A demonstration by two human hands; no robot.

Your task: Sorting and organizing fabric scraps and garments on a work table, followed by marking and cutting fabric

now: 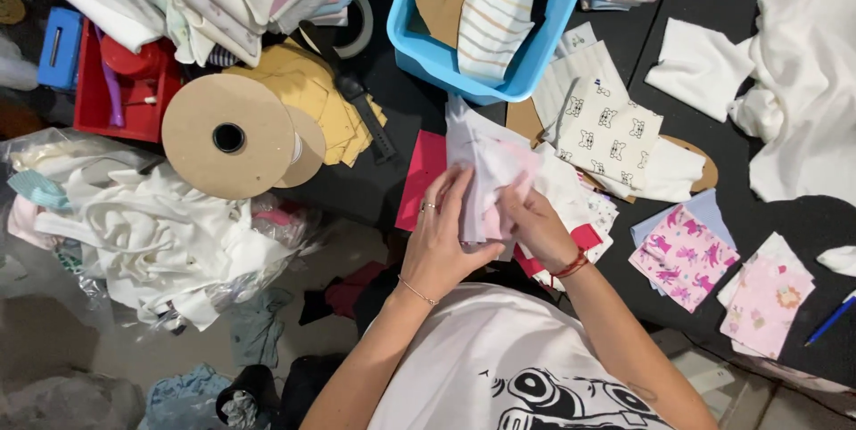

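Both of my hands hold a small piece of pale lilac and pink fabric point(486, 167) above the near edge of a black table point(713, 2). My left hand point(439, 238) grips its lower left side, a ring on one finger and a thin bracelet at the wrist. My right hand point(535, 221) pinches the fabric's right side, a red cord around that wrist. Under the hands lie a red sheet point(421, 176) and white printed fabric pieces point(571, 198).
A blue plastic bin point(426, 54) holds striped cloth and cardboard shapes. A bear-print cloth point(611, 131), pink printed squares point(685, 256), white cloths point(802, 82) and a blue pen point(831, 319) lie at right. A cardboard spool point(227, 136), red tray point(98, 100) and bagged white fabric point(152, 234) sit at left.
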